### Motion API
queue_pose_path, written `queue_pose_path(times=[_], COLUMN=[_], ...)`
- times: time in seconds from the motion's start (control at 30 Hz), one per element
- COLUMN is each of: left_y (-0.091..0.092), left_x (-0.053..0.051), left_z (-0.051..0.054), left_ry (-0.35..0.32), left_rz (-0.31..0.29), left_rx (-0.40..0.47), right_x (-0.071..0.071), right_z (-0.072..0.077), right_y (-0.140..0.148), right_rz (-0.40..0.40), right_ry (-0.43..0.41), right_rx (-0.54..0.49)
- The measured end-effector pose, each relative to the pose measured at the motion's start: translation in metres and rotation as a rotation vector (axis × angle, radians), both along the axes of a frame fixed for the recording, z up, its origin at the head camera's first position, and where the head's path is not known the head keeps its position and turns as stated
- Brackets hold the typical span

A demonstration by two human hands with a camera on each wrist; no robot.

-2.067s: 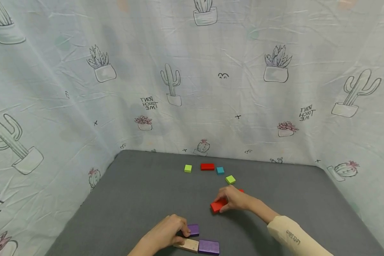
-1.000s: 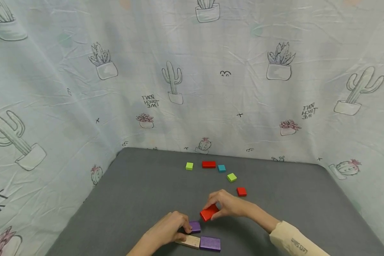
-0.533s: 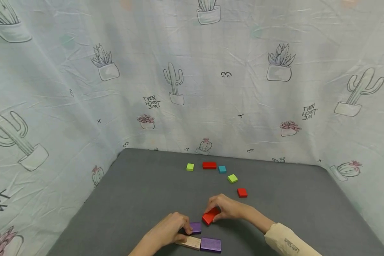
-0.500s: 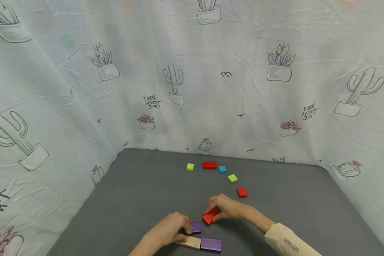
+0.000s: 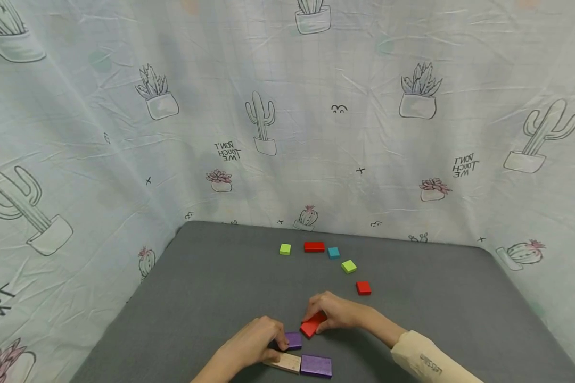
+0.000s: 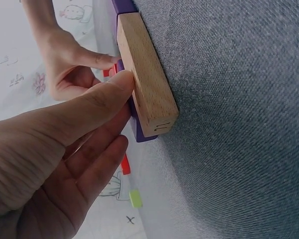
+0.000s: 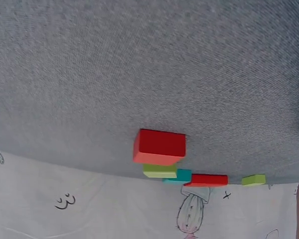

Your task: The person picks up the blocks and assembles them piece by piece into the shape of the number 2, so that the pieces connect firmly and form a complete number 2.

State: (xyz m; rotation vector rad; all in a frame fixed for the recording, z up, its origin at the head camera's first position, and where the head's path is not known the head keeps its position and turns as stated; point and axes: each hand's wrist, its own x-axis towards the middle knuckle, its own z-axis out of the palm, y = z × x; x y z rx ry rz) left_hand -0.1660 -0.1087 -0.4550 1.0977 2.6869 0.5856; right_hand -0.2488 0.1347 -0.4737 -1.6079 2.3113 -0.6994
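Note:
My left hand (image 5: 255,340) has its thumb on a plain wooden block (image 5: 287,363) and curled fingers at a purple block (image 5: 294,340) just behind it. In the left wrist view, the thumb tip meets the edge of the wooden block (image 6: 148,74); part of the purple block is hidden. A second purple block (image 5: 315,365) lies end to end with the wooden one, on its right. My right hand (image 5: 334,311) pinches a red block (image 5: 312,325) between thumb and fingers, just behind and right of the purple block. Whether that red block touches the cloth is unclear.
Farther back on the grey table (image 5: 211,287) lie a small red block (image 5: 363,288), a green block (image 5: 348,266), a blue block (image 5: 334,252), a longer red block (image 5: 314,247) and another green block (image 5: 285,249). A cactus-print curtain (image 5: 287,133) stands behind.
The right hand has brought its red block left and nearer, beside the purple block, uncovering the small red block. The left hand has stayed almost in place at its blocks.

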Motion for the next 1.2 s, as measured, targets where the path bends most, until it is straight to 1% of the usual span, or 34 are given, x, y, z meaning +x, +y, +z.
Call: queue_pose_path(times=[0.2, 0.4, 0.63, 0.8, 0.93, 1.0, 1.03, 1.13, 1.2], left_y=[0.001, 0.000, 0.001, 0.003, 0.003, 0.003, 0.003, 0.001, 0.000], left_x=[-0.001, -0.002, -0.001, 0.002, 0.003, 0.002, 0.002, 0.001, 0.001], left_z=[0.000, 0.000, 0.001, 0.000, 0.000, 0.000, 0.000, 0.000, 0.000], left_ry=[-0.001, -0.003, 0.030, 0.034, 0.058, 0.071, 0.077, 0.079, 0.077], left_rz=[0.000, 0.000, -0.007, -0.012, -0.011, -0.012, -0.013, -0.012, -0.010], left_rx=[-0.009, -0.001, 0.003, 0.009, 0.022, 0.029, 0.030, 0.030, 0.027], right_x=[-0.001, -0.004, -0.005, -0.003, -0.002, -0.004, -0.005, -0.008, -0.011], right_z=[0.000, -0.001, -0.001, -0.002, -0.002, -0.002, -0.002, -0.001, -0.001], right_y=[-0.005, -0.007, -0.007, -0.005, -0.001, 0.002, 0.004, 0.013, 0.022], right_rz=[0.013, 0.022, 0.029, 0.022, -0.003, -0.027, -0.043, -0.121, -0.187], right_ry=[-0.006, 0.012, 0.027, 0.008, -0.030, -0.062, -0.091, -0.264, -0.443], right_rx=[0.011, 0.016, 0.029, 0.042, 0.003, -0.033, -0.057, -0.170, -0.286])
